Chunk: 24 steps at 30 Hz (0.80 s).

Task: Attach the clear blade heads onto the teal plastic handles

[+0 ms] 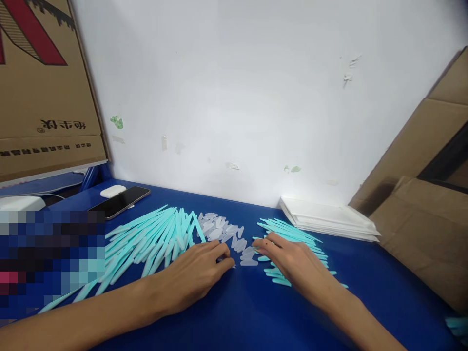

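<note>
My left hand (204, 268) rests low over the table with its fingers curled together. A pale sliver peeks out by its fingertips, but what it grips is mostly hidden. My right hand (290, 256) is closed in a pinch; a small bit shows at the fingertips, too little to name. Between the hands lies a loose pile of small translucent caps (218, 226). Left of them fans a big heap of slender turquoise sticks (146, 239), many with pale, clear-looking ends. Under and beside my right hand, more turquoise sticks (288, 228) lie in a rough row.
A stack of white sheets or trays (329, 217) stands against the wall at the back right. A phone (120, 202) and a white case (113, 190) lie back left on the blue table (237, 312). Cardboard boxes (47, 97) rise left and, as a second brown box (427, 234), right.
</note>
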Available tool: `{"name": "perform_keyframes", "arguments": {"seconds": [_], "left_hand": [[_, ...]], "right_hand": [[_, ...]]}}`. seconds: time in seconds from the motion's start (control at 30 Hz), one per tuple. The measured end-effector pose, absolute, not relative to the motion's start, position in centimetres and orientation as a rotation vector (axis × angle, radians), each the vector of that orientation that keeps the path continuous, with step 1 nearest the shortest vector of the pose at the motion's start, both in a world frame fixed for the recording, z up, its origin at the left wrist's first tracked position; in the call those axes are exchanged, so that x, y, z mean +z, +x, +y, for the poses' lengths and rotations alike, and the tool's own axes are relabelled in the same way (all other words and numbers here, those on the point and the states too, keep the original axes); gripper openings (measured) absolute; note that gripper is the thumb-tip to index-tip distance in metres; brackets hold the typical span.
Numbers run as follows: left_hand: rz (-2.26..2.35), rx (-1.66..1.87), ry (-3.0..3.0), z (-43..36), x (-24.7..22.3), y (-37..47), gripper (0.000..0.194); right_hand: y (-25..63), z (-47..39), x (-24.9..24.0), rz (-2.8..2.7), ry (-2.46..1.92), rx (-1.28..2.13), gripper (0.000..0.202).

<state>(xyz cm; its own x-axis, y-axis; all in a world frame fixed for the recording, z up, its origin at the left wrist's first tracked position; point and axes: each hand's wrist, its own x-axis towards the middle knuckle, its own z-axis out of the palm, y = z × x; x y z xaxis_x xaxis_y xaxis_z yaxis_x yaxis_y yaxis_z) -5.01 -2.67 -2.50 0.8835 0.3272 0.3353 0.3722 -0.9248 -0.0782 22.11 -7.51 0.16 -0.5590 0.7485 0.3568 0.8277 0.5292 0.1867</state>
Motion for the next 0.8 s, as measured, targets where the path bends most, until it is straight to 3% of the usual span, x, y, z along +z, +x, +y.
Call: {"name": "perform_keyframes", "arguments": {"seconds": [0.43,0.8], "left_hand": [[-0.691,-0.559,-2.975,-3.1,-1.8,-4.7,0.022],[-0.762,-0.762,-2.860,-3.4,-1.9,-4.5,0.020]], "right_hand": [[20.8,-8.3,0.3,-2.386,-1.180,-0.182,0.029],[20.4,-8.7,0.2,-2.374,-1.154,-0.195,0.030]]}}
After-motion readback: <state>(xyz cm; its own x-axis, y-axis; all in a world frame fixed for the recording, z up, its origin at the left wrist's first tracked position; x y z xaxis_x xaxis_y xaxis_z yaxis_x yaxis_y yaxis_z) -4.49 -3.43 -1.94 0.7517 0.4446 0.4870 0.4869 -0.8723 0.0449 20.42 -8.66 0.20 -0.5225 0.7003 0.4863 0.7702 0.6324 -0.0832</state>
